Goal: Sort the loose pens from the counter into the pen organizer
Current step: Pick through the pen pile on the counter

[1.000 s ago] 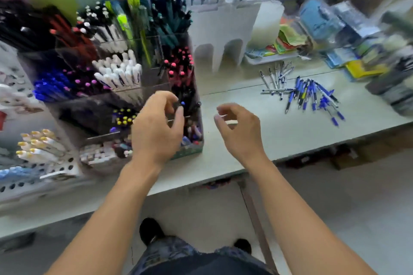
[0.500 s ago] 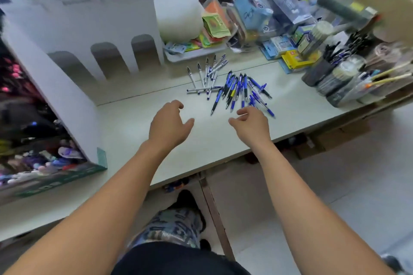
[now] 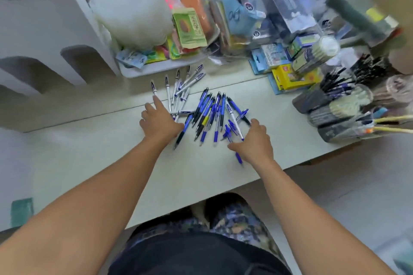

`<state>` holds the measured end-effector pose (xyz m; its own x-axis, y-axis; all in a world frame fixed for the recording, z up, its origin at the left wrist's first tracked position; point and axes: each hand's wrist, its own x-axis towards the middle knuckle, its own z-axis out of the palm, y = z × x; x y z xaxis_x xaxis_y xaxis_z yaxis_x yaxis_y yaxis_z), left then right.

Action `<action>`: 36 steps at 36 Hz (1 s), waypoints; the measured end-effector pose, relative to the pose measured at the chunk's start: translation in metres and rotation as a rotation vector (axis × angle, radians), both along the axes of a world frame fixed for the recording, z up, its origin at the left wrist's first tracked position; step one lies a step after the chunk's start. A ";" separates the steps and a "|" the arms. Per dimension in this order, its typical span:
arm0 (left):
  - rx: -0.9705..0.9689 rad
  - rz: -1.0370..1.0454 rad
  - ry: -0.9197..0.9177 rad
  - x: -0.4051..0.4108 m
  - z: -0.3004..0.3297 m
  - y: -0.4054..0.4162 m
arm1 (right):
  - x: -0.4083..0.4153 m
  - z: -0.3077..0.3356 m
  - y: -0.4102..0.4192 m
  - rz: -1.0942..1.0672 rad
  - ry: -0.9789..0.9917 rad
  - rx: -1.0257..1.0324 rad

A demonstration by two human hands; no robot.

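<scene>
My left hand [image 3: 159,121] lies with its fingers spread and straight on the left edge of the loose pens, index finger stretched toward a white pen [image 3: 153,88]. My right hand [image 3: 254,143] sits flat at the right near edge of the pile, fingers relaxed, thumb out to the left, a blue pen [image 3: 239,158] poking from under it. The blue pens [image 3: 210,116] fan out in a heap between both hands on the pale counter [image 3: 89,140]; the white pens [image 3: 182,87] lie just beyond, to the far left. A white tray [image 3: 156,67] of packets stands behind them. Cups of dark pens [image 3: 339,96] crowd the right side.
</scene>
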<state>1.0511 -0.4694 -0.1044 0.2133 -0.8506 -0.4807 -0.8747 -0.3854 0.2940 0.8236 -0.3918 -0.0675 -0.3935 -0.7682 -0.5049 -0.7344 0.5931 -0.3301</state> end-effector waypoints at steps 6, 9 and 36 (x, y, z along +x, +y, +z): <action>-0.044 0.084 -0.063 -0.013 -0.013 -0.017 | 0.005 -0.031 -0.033 0.053 -0.025 0.040; -0.014 0.174 0.022 -0.023 -0.013 -0.025 | 0.012 -0.040 -0.043 0.055 -0.118 0.025; 0.093 0.177 -0.008 -0.034 -0.001 -0.049 | 0.034 -0.006 -0.153 0.377 -0.140 -0.143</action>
<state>1.0167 -0.5186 -0.1057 0.3593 -0.7518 -0.5529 -0.7932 -0.5582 0.2435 0.8574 -0.5449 -0.0739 -0.0066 -0.9114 -0.4114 -0.8331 0.2326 -0.5018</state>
